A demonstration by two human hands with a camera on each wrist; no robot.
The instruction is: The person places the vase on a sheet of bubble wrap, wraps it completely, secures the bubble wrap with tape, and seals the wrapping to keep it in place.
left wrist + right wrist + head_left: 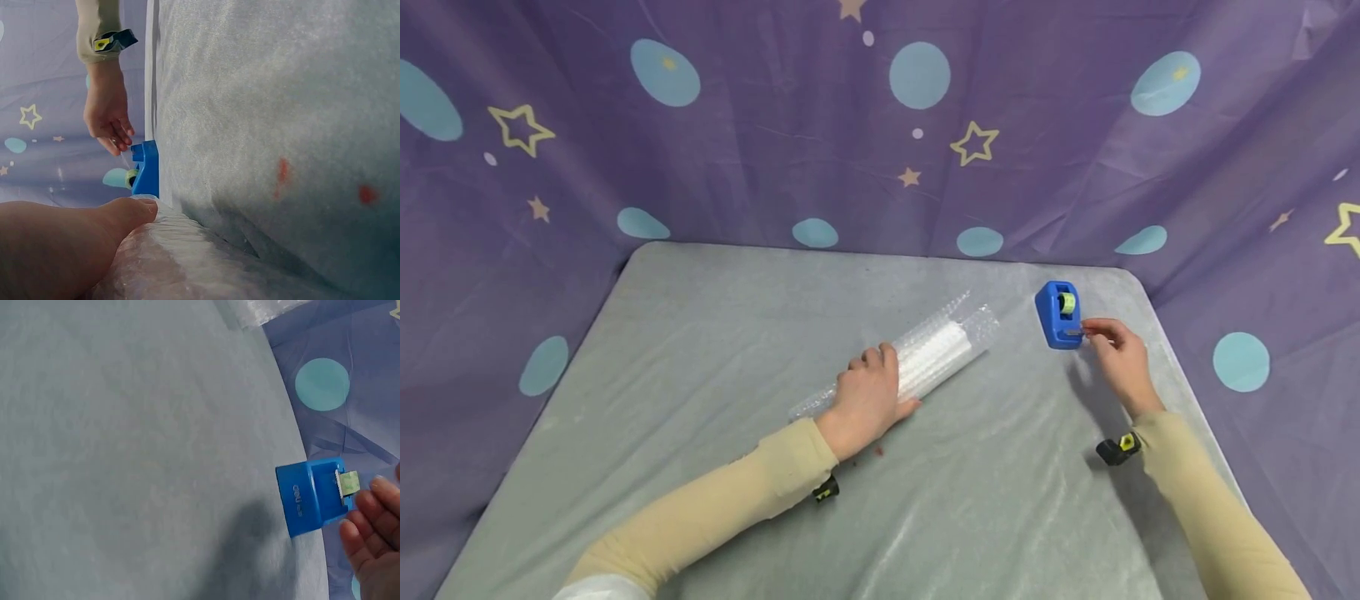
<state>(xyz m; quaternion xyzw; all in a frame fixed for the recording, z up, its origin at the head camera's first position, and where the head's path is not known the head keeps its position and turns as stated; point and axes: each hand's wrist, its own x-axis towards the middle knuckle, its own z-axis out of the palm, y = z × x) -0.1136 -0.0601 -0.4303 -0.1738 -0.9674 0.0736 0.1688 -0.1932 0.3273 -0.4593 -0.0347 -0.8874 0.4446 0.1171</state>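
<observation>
A roll of clear bubble wrap (936, 354), white inside, lies slantwise on the table. My left hand (865, 400) grips it from above near its left end, fingers over the top and thumb (128, 215) along the near side. Toward the back right corner stands a blue tape dispenser (1049, 321) holding a small roll of tape (1067, 303). At its cutter end is my right hand (1122, 358), thumb and forefinger close together at the tape's loose end. In the right wrist view its fingers (369, 519) lie beside the dispenser's cutter (340, 486).
A grey cloth covers the table (715, 333), with small red marks (283, 172) near the left hand. A purple curtain (775, 125) with stars and blue spots hangs behind and along both sides. Dark camera mounts (1117, 450) sit at the wrists.
</observation>
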